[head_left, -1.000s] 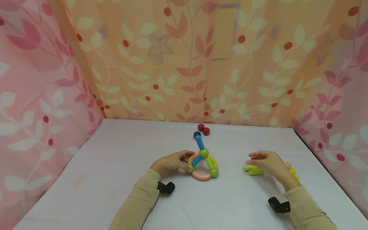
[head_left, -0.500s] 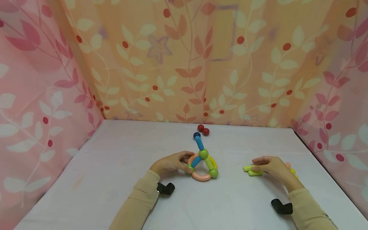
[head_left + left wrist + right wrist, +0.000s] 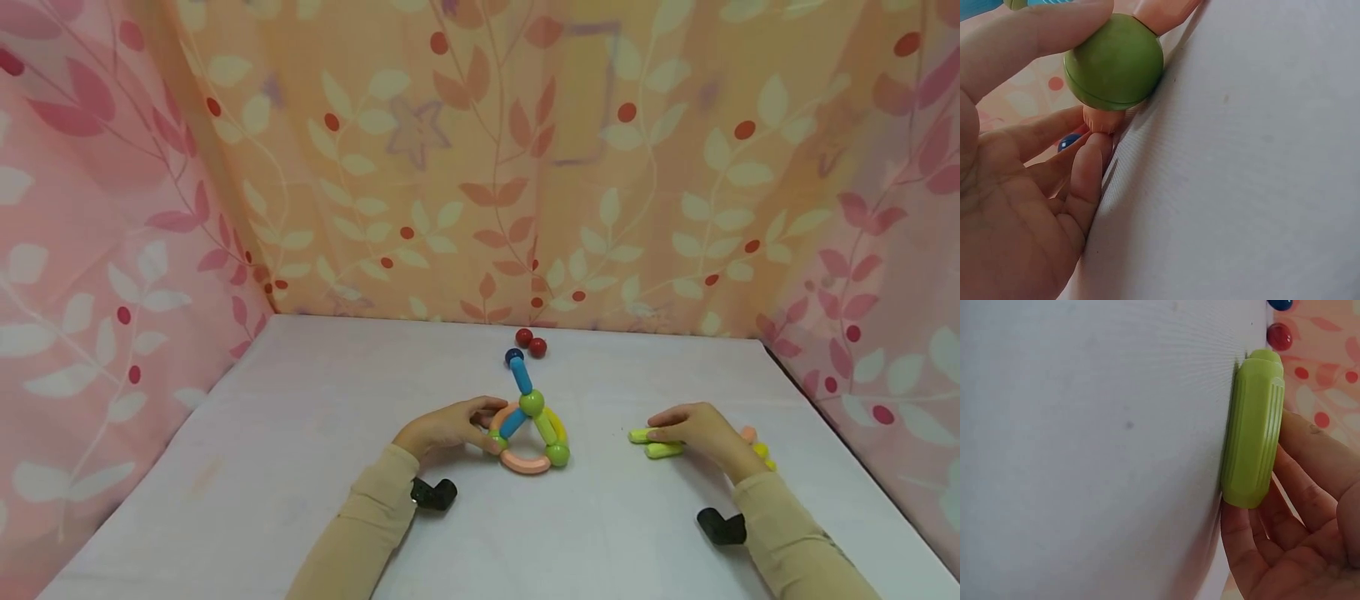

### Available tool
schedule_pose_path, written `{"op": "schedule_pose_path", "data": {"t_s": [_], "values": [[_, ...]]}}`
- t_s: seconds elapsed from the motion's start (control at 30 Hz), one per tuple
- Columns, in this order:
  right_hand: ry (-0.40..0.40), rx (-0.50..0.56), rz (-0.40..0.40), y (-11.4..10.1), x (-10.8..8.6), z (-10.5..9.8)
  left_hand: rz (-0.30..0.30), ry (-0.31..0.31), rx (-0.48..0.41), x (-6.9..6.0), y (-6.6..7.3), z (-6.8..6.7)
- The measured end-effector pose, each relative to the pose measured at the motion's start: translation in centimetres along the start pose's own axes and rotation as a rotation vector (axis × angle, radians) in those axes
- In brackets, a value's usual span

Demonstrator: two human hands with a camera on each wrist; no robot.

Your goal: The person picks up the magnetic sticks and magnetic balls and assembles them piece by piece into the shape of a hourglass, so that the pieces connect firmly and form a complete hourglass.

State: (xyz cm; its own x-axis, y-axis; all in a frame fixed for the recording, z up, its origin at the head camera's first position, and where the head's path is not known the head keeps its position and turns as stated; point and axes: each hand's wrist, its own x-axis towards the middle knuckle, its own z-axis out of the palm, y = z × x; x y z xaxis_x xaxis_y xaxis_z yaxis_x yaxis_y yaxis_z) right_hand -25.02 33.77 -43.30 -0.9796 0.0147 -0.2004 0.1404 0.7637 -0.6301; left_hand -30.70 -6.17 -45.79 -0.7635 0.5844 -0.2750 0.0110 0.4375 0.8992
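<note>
A frame of magnetic sticks and balls (image 3: 532, 403) stands mid-table in the head view: green balls, curved pink pieces, and blue, green and yellow sticks. A blue stick (image 3: 521, 376) tipped with a dark blue ball rises from its top. My left hand (image 3: 450, 427) holds the frame at its left green ball (image 3: 1116, 62), thumb on the ball and fingers by the pink piece below. To the right, my right hand (image 3: 701, 433) pinches the rear of two light green sticks. The front green stick (image 3: 1252, 431) lies beside it, partly covering my fingers in the right wrist view.
Two red balls (image 3: 531, 342) lie behind the frame, near the table's back edge. Pink and yellow pieces (image 3: 760, 450) sit beyond my right wrist, partly hidden. Patterned curtains (image 3: 480, 167) enclose the white table (image 3: 315, 367) at the back and sides.
My right hand has come down onto the light green sticks and taken hold of the rear one, which has shifted slightly left. The left hand keeps its hold on the frame.
</note>
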Motion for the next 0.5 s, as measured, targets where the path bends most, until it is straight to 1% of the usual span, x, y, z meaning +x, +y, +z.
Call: {"op": "schedule_pose_path", "data": {"t_s": [0.17, 0.27, 0.37, 0.5], "values": [[0.0, 0.008, 0.031, -0.4, 0.7, 0.2, -0.008, 0.005, 0.003, 0.0, 0.0, 0.0], [-0.007, 0.016, 0.025, -1.0, 0.9, 0.3, -0.011, 0.007, 0.003, 0.1, -0.1, 0.0], [-0.031, 0.017, 0.004, -1.7, 1.0, 0.6, -0.022, 0.009, 0.001, 0.1, -0.1, 0.0], [-0.061, 0.013, 0.012, -2.6, 1.2, 1.2, -0.018, 0.006, 0.001, 0.1, -0.2, 0.0]]}}
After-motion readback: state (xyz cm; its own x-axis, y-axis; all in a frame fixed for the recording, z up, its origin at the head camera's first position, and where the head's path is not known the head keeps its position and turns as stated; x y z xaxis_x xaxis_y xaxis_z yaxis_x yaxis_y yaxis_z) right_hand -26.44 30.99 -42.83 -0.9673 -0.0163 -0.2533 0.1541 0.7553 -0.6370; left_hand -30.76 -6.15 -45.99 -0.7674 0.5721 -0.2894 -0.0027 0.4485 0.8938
